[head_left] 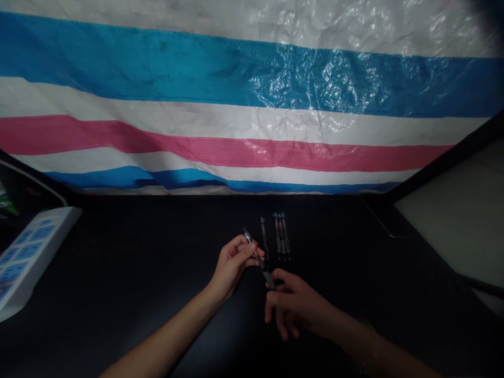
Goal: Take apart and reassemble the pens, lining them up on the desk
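- Striped woven plastic tarpaulin, in blue, pink and white bands, hung crinkled and glossy behind a matte black tabletop.
- A white box printed with blue squares sat at the table's far left.
- The left hand was curled, pinching a slim dark pen near its upper part between thumb and fingers.
- That pen lay diagonally between the hands, its metallic tip up and left, its lower end down and right.
- The right hand was half open, fingers spread, nearest the lower end; contact could not be told.
- Four similar pens lay roughly parallel just beyond, pointing away from the person.
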`<state>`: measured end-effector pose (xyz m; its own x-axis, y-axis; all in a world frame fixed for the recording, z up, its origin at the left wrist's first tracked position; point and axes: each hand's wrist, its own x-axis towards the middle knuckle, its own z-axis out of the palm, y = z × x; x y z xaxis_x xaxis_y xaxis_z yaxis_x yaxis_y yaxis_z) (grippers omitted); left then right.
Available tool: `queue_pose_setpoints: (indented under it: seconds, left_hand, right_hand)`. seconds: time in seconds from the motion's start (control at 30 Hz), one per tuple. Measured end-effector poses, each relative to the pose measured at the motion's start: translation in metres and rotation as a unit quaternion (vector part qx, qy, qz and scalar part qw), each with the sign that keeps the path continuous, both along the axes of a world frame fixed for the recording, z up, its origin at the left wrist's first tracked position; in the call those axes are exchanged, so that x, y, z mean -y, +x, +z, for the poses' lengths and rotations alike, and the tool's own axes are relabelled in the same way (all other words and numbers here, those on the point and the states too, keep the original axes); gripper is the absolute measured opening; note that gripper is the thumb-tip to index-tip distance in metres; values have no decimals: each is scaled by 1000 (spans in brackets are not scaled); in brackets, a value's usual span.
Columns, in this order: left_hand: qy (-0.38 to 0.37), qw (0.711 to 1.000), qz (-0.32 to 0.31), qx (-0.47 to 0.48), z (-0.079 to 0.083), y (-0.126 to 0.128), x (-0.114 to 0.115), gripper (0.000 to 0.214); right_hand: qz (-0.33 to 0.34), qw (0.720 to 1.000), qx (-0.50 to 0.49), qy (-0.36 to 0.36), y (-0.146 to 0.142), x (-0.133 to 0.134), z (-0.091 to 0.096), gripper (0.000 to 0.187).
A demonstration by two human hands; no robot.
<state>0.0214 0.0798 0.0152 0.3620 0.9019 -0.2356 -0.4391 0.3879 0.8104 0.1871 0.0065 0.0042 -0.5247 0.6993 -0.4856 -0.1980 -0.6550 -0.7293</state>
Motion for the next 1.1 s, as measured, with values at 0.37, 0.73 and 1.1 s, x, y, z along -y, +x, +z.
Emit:
queue_pose_setpoints:
  seconds: [0.37, 0.73, 1.1]
  left_hand:
    - [9, 1000, -1, -10, -2, 1, -1, 30]
    - [21, 1000, 5, -10, -4, 1, 0, 30]
    - [56, 998, -15, -19, -8, -1, 1, 29]
  right_hand:
    - [-17, 998, 32, 46, 1, -3, 6, 39]
    - [-12, 993, 91, 69, 0, -2, 3, 36]
    - [-17, 978, 159, 136, -1, -4, 10, 34]
